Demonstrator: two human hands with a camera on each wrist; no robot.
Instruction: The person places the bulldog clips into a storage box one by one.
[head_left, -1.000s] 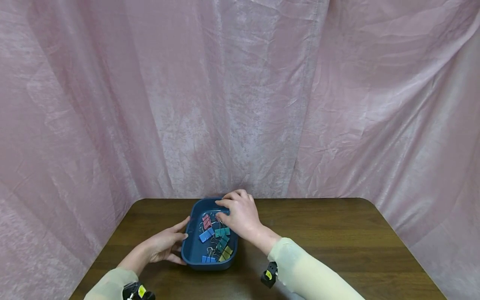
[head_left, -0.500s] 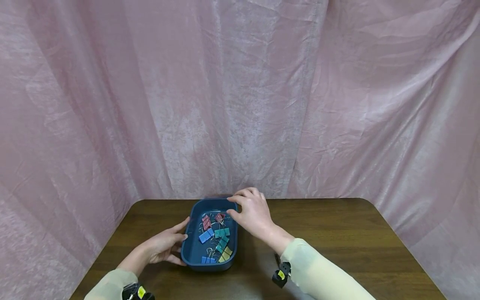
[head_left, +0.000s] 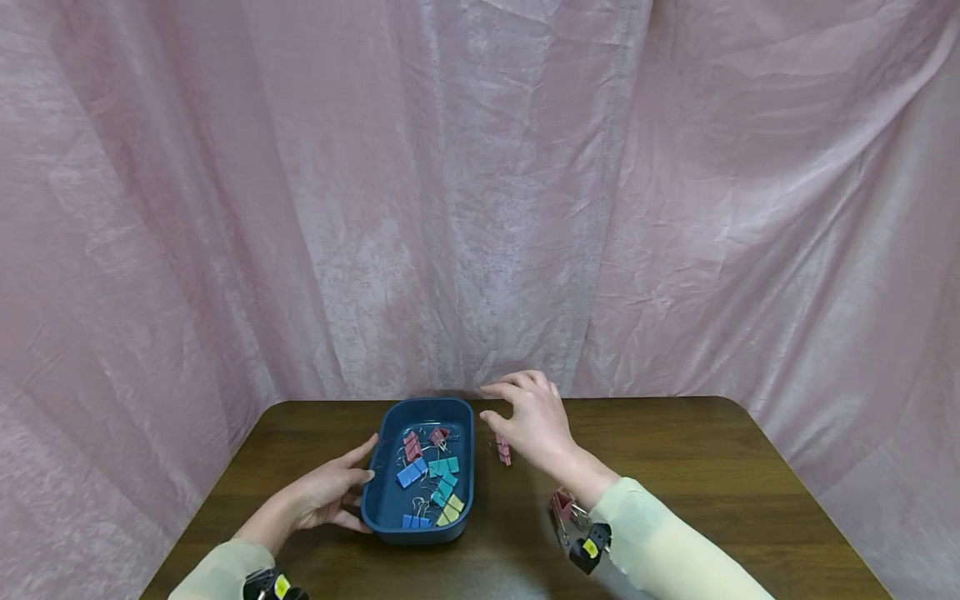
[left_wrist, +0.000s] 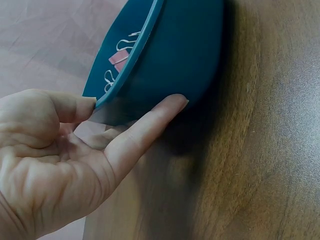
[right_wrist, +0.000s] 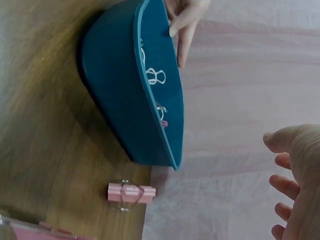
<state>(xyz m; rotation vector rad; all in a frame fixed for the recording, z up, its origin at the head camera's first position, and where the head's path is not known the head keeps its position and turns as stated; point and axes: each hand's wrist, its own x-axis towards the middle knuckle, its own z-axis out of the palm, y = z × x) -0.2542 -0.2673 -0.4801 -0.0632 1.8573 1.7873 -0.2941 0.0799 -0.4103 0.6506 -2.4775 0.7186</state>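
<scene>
A blue plastic box [head_left: 417, 535] holds several binder clips in pink, blue, green and yellow. My left hand [head_left: 330, 492] steadies its left side, the thumb [left_wrist: 80, 108] hooked over the rim and the other fingers spread along the outer wall. To the right of the box, my right hand [head_left: 534, 425] hovers above the table with nothing between its parted thumb and fingers. Partly under it lies a pink binder clip [head_left: 503, 450], also plain in the right wrist view beside the box. Another pinkish-red binder clip [head_left: 562, 503] shows near the right wrist, partly hidden by the wrist camera.
The brown wooden table [head_left: 675, 483] stretches out to the right of the hands. A pink velvet curtain [head_left: 480, 208] hangs right behind its far edge. Small black cameras sit on both wrists.
My right hand has pulled out from over the box and moved right, uncovering the pink clips in the box and on the table. The left hand has stayed at the box's side.
</scene>
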